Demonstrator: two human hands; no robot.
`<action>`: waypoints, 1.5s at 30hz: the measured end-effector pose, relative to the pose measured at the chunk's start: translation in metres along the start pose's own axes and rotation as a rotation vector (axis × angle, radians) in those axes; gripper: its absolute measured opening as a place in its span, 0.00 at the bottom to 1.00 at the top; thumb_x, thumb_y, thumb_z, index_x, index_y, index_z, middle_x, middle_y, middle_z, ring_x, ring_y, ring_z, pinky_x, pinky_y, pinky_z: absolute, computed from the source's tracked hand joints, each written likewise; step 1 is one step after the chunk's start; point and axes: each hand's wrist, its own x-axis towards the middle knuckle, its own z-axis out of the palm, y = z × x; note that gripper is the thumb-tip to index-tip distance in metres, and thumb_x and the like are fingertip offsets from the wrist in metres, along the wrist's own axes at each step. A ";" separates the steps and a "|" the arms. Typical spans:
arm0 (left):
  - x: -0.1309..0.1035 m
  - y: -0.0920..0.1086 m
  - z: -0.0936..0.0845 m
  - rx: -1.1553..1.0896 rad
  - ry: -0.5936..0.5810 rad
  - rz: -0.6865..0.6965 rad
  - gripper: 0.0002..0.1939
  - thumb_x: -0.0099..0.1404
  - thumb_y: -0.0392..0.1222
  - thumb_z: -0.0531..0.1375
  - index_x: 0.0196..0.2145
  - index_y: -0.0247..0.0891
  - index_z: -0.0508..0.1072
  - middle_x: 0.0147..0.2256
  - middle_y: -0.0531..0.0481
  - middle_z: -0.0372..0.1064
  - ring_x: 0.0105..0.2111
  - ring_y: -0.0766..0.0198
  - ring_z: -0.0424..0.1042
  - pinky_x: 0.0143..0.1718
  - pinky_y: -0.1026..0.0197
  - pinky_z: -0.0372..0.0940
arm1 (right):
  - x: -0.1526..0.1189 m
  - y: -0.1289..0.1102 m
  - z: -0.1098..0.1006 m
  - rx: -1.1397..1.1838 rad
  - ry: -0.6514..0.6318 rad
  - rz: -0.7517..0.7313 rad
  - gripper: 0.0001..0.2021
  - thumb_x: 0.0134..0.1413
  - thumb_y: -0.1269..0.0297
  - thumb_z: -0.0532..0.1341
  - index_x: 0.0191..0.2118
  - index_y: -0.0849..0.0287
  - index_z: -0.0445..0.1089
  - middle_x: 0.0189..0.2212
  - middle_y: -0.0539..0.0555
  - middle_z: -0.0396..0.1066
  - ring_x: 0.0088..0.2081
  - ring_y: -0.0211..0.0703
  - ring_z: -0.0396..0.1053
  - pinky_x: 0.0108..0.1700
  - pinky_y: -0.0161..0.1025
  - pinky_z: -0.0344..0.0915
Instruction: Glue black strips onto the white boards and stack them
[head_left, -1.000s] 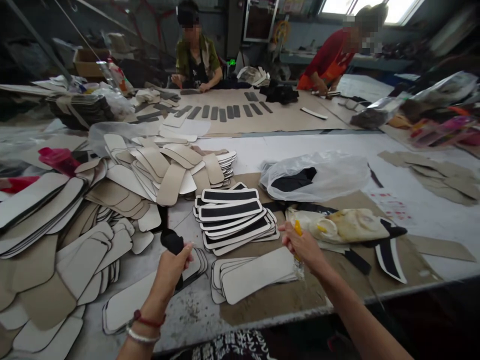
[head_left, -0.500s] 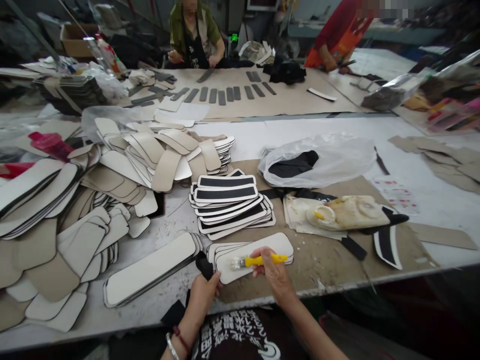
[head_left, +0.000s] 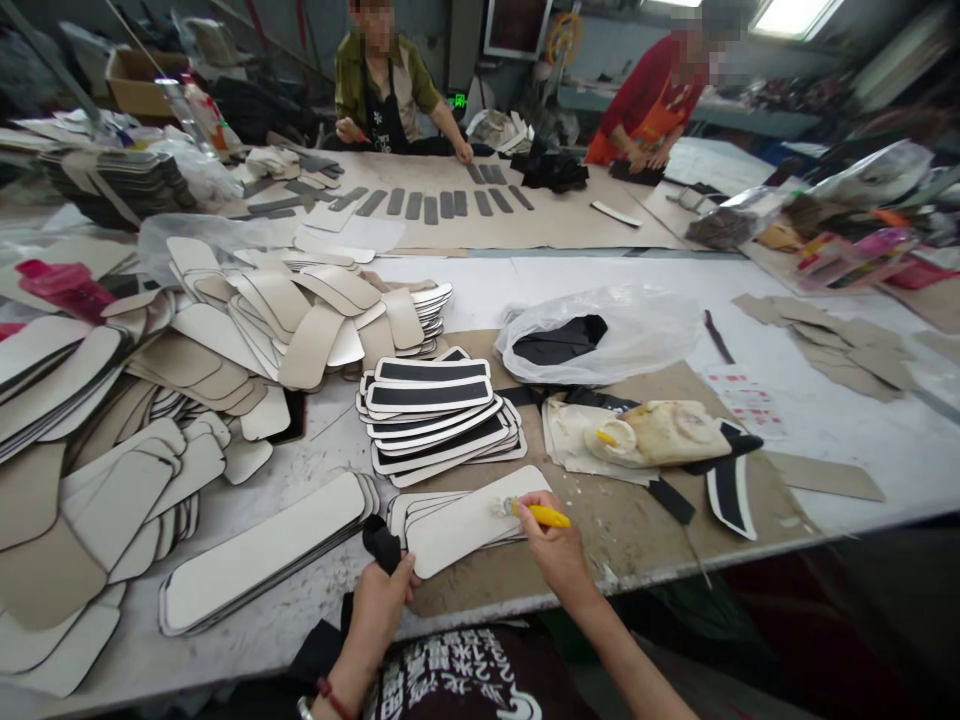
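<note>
A yellow-handled paintbrush [head_left: 546, 516] is gripped in my right hand [head_left: 556, 545]. Its bristles touch the upper right part of a pale rounded panel [head_left: 469, 530], which lies slanted over several similar panels. My left hand [head_left: 382, 592] is closed on a black strip [head_left: 382, 545] that curls up above the fingers. The left fingertips are at the panel's lower left corner. Just behind the panel sits a stack of white-edged panels with black centres [head_left: 431, 395]. To the left lies another stack of long pale panels [head_left: 262, 550].
Loose pale panels [head_left: 150, 480] heap up on the left. A cream container [head_left: 667, 435] with a round opening lies right of the black-centred stack, below a clear plastic bag [head_left: 645, 325] with black material. Two people work at the far table [head_left: 570, 225], near rows of grey strips [head_left: 431, 208].
The brush has moved right and up along the pale panel. My left hand stays at its corner with the black strip. My view has tilted up and turned slightly right.
</note>
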 end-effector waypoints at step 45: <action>0.006 -0.001 -0.006 -0.020 -0.143 0.016 0.25 0.49 0.62 0.48 0.15 0.38 0.67 0.15 0.44 0.66 0.19 0.56 0.65 0.28 0.56 0.58 | -0.038 -0.049 0.024 0.084 -0.227 -0.145 0.07 0.58 0.63 0.53 0.31 0.57 0.65 0.28 0.51 0.67 0.32 0.40 0.67 0.37 0.37 0.65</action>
